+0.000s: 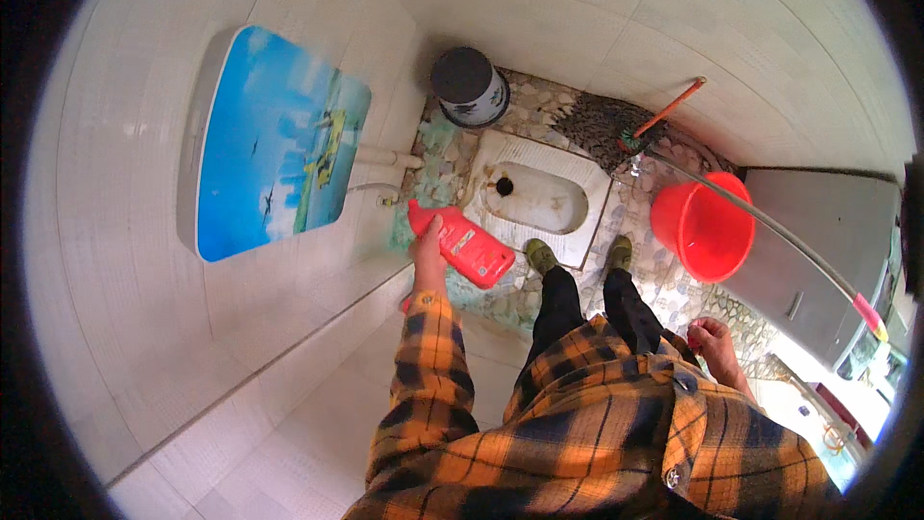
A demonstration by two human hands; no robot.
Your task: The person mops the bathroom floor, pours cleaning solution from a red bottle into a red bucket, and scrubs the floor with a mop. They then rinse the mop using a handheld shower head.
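My left hand [429, 245] is closed round the neck of a red plastic bottle [471, 249], which lies tilted in the air with its nozzle to the upper left and its labelled side up. Left of and in front of my shoes is a stained white squat toilet [538, 195] set in the floor; the bottle is at its near left side. My right hand [709, 341] hangs low at my right side, fingers curled round a small red object [694, 336], perhaps a cap.
A lidded bin [473, 90] stands in the far corner. A printed blue cistern [281, 152] hangs on the left wall. To the right are a red bucket [715, 227], a grey cabinet [812, 231], an orange-handled brush [668, 108] and a long grey pole [779, 231] crossing the view.
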